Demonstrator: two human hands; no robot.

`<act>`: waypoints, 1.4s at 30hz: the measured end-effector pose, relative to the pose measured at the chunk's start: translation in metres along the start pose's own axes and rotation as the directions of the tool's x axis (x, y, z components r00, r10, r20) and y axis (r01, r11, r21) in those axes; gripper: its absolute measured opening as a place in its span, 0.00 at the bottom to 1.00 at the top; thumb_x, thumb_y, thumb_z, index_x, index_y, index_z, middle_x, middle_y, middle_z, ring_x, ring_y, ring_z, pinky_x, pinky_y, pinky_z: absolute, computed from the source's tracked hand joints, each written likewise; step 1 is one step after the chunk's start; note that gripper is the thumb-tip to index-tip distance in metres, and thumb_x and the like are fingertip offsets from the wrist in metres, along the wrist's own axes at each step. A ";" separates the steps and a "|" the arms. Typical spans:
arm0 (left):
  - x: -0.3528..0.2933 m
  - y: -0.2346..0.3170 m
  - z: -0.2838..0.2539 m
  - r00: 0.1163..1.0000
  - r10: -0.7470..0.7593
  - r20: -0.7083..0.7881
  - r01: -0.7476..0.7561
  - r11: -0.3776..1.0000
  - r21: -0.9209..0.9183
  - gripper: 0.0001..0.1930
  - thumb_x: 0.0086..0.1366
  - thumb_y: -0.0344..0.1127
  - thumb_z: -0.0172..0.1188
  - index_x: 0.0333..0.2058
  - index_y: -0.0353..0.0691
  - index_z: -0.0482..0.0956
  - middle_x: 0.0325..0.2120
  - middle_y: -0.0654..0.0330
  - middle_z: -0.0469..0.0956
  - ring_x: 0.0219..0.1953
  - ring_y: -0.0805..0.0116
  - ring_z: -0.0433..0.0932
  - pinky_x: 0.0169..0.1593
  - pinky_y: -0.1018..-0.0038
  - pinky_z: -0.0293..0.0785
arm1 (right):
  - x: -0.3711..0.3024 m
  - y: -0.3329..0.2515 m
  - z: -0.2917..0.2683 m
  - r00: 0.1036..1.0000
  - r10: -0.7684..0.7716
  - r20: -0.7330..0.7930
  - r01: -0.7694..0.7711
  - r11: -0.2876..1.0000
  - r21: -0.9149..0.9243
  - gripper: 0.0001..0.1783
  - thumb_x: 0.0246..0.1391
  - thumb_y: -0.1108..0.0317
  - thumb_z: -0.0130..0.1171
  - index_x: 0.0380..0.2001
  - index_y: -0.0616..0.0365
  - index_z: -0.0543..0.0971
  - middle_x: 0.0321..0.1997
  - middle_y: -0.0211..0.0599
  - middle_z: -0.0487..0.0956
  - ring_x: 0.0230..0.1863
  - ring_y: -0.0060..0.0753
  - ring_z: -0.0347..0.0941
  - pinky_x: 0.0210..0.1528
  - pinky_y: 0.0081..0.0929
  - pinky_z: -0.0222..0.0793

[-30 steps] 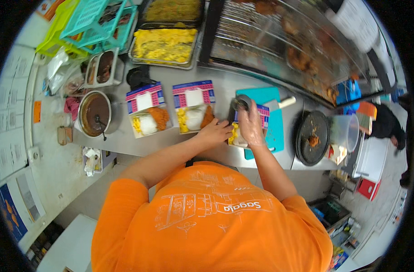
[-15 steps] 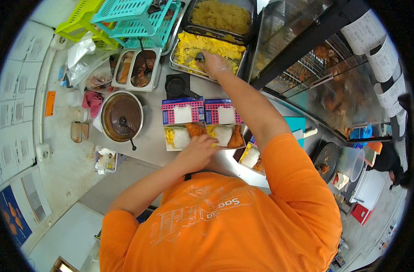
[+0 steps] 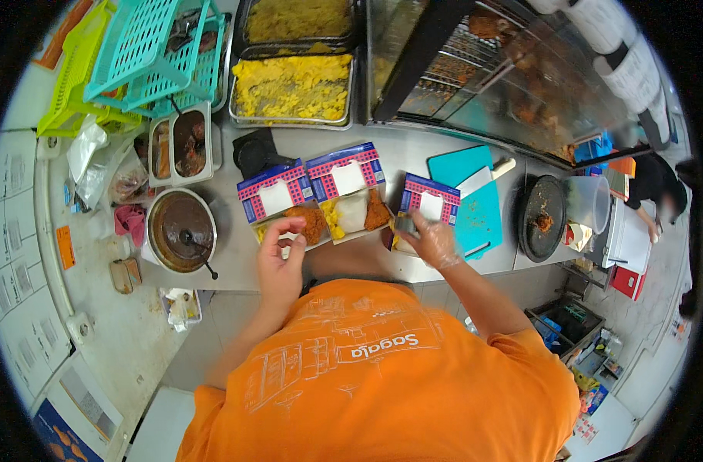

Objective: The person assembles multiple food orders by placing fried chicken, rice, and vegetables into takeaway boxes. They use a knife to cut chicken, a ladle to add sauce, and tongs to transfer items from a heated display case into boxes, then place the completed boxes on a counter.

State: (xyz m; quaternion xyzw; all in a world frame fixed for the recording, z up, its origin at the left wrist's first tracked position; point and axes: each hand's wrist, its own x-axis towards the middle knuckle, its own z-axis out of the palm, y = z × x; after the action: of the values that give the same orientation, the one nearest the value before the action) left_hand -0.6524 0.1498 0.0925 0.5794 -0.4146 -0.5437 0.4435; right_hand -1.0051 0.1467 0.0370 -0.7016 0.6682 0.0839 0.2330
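My bare left hand [image 3: 281, 258] hovers at the left meal box [image 3: 274, 199], thumb and fingers apart, holding nothing. Fried chicken [image 3: 313, 223] shows in that box beside my fingers. Next to it, the middle box [image 3: 345, 175] holds white rice [image 3: 351, 211], yellow scrambled egg [image 3: 328, 220] and a fried chicken piece [image 3: 377, 209]. My right hand [image 3: 435, 242], in a clear plastic glove, grips a small dark grey scoop-like tool [image 3: 405, 224] over the right meal box [image 3: 428, 200]. That hand hides much of the box's contents.
A tray of scrambled egg [image 3: 290, 86] lies at the back, left of a glass display cabinet [image 3: 505, 85]. At left stands a pot of brown sauce [image 3: 182, 229]. On the right are a teal cutting board [image 3: 475, 223], a knife [image 3: 486, 177] and a black round pan [image 3: 542, 218].
My right hand has come from the egg tray to the right box with the tool. My left hand has lifted off the boxes' food and moved left. The view has shifted right.
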 end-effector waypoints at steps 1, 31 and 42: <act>-0.002 -0.004 0.009 1.000 -0.018 -0.001 0.018 0.999 -0.050 0.13 0.75 0.25 0.63 0.56 0.38 0.83 0.53 0.63 0.85 0.57 0.73 0.80 0.56 0.71 0.75 | -0.010 0.007 0.009 0.993 -0.069 -0.091 0.070 0.998 0.001 0.32 0.65 0.47 0.71 0.67 0.44 0.77 0.33 0.55 0.89 0.35 0.62 0.88 0.38 0.59 0.82; -0.096 0.045 0.210 0.741 0.658 0.135 -0.514 0.427 0.744 0.18 0.59 0.29 0.73 0.45 0.36 0.75 0.41 0.47 0.78 0.46 0.40 0.79 0.51 0.50 0.76 | 0.007 -0.069 -0.073 0.983 -0.181 0.004 -0.092 -0.481 0.872 0.63 0.61 0.30 0.73 0.87 0.41 0.51 0.89 0.46 0.55 0.89 0.48 0.50 0.82 0.64 0.52; -0.104 0.054 0.240 0.729 0.549 0.409 -0.684 0.586 0.434 0.12 0.69 0.31 0.67 0.50 0.40 0.84 0.38 0.49 0.84 0.42 0.42 0.84 0.50 0.51 0.81 | -0.015 0.057 -0.076 0.974 0.055 -0.221 0.227 -0.283 0.932 0.49 0.70 0.38 0.65 0.86 0.35 0.58 0.90 0.44 0.53 0.89 0.53 0.48 0.79 0.70 0.60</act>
State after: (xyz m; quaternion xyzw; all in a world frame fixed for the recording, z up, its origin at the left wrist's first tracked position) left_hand -0.8988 0.2207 0.1678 0.4330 -0.7785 -0.2714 0.3645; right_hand -1.0769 0.1267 0.0977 -0.2858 0.4321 -0.5622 0.6446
